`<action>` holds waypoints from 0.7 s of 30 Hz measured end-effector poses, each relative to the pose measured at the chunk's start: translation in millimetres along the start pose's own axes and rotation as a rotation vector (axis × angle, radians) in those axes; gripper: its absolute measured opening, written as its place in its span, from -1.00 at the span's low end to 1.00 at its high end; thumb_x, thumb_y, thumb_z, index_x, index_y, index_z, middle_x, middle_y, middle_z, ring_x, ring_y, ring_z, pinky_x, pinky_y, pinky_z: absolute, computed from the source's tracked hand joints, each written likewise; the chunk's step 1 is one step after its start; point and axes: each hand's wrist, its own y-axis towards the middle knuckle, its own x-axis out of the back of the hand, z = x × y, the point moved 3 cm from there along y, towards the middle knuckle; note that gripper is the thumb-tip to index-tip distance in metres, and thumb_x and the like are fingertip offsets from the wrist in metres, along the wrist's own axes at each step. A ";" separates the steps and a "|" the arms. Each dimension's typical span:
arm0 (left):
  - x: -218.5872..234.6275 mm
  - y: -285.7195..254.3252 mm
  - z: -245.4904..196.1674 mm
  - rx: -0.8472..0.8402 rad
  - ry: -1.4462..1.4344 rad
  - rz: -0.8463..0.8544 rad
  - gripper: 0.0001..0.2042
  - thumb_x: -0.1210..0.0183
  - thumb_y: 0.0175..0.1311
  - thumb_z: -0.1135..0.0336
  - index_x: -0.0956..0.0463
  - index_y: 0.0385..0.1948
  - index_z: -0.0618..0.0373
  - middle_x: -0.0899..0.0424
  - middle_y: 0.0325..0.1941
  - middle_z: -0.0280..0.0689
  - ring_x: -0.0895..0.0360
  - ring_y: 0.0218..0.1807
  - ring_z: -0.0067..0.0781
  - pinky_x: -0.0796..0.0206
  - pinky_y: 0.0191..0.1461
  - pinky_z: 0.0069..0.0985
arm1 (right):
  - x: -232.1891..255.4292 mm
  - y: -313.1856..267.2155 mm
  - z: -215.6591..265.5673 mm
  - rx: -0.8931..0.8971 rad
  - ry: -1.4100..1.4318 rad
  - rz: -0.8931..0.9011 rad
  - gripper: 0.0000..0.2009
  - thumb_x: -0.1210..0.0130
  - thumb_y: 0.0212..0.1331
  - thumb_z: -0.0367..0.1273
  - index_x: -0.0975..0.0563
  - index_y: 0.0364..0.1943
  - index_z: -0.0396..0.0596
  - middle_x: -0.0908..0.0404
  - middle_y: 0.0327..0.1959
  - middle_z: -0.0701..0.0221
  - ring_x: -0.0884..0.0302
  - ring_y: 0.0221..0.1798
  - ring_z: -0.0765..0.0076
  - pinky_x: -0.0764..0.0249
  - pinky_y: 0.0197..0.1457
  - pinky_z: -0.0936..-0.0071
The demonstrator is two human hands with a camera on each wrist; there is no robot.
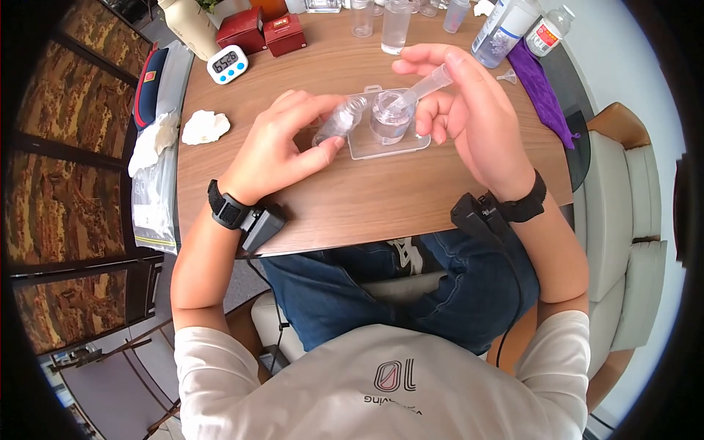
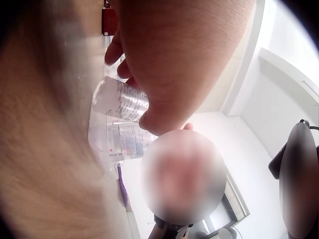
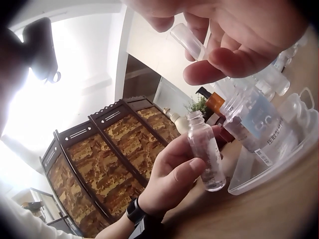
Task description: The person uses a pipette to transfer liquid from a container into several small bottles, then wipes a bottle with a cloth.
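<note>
My left hand (image 1: 282, 139) grips a small clear bottle (image 3: 202, 149), uncapped, with thumb and fingers around its sides. It leans toward the jar in the head view, and printed text shows on it in the left wrist view. A wide-mouthed clear jar (image 3: 256, 122) with a blue label stands beside it on a shallow clear plastic tray (image 1: 359, 147). From above, liquid shows inside the jar. My right hand (image 1: 484, 110) pinches a translucent plastic tube (image 1: 431, 84) over the jar, its lower end slanting down into the mouth.
A digital timer (image 1: 227, 64), red boxes (image 1: 284, 34) and crumpled white tissue (image 1: 205, 127) lie at the left. Toward the back stand a clear cup of liquid (image 1: 396, 29) and a large labelled bottle (image 1: 502, 33). A purple cloth (image 1: 543, 92) and small funnel (image 1: 507, 75) lie right.
</note>
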 end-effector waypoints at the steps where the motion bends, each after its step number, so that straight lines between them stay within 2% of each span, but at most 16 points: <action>1: 0.5 -0.5 0.4 0.028 0.010 0.027 -0.60 -0.33 0.19 0.39 -0.58 0.09 0.28 -0.66 -0.21 -0.15 -0.58 -0.14 -0.26 -0.45 0.04 -0.36 | 1.6 0.1 0.9 0.003 0.012 0.005 -0.55 0.17 0.59 -0.10 -0.52 0.17 -0.19 -0.64 0.07 0.29 -0.54 -0.42 0.60 -0.37 -0.39 0.67; 5: -1.2 -5.7 9.0 0.080 -0.036 -0.058 -0.59 -0.29 0.26 0.39 -0.52 0.14 0.31 -0.69 -0.07 -0.17 -0.60 -0.03 -0.34 -0.44 0.16 -0.38 | 3.9 -0.3 3.6 0.006 0.019 -0.008 -0.52 0.17 0.58 -0.06 -0.54 0.16 -0.18 -0.63 0.08 0.31 -0.52 -0.42 0.62 -0.36 -0.38 0.68; 8: 1.5 -7.9 18.7 0.140 -0.197 -0.121 -0.56 -0.23 0.34 0.42 -0.42 0.24 0.30 -0.64 0.16 -0.19 -0.58 0.19 -0.37 -0.35 0.35 -0.38 | 5.2 -0.7 3.0 0.000 0.001 -0.006 -0.52 0.16 0.57 -0.06 -0.55 0.15 -0.19 -0.63 0.08 0.32 -0.51 -0.41 0.62 -0.36 -0.37 0.68; 12: -1.1 -9.2 23.9 0.180 -0.235 -0.148 -0.56 -0.21 0.34 0.43 -0.40 0.24 0.32 -0.63 0.17 -0.16 -0.58 0.21 -0.33 -0.35 0.36 -0.35 | 5.7 -0.6 0.4 -0.012 0.027 0.034 -0.53 0.15 0.57 -0.06 -0.56 0.13 -0.19 -0.63 0.07 0.32 -0.52 -0.39 0.61 -0.36 -0.36 0.67; 14: -2.8 -7.0 21.9 0.094 -0.269 -0.313 -0.61 -0.29 0.23 0.37 -0.55 0.09 0.26 -0.73 -0.11 -0.24 -0.58 -0.08 -0.40 -0.44 0.13 -0.43 | 3.5 -1.6 1.3 -0.007 0.008 0.054 -0.53 0.16 0.57 -0.08 -0.57 0.12 -0.21 -0.63 0.04 0.33 -0.52 -0.36 0.61 -0.36 -0.34 0.67; 21: -2.6 -7.2 24.2 0.098 -0.251 -0.290 -0.59 -0.28 0.24 0.36 -0.55 0.12 0.27 -0.73 -0.11 -0.24 -0.58 -0.09 -0.40 -0.44 0.12 -0.42 | 2.4 -2.7 -1.4 -0.025 0.005 0.063 -0.55 0.16 0.58 -0.12 -0.58 0.10 -0.22 -0.63 0.00 0.35 -0.53 -0.34 0.61 -0.35 -0.32 0.68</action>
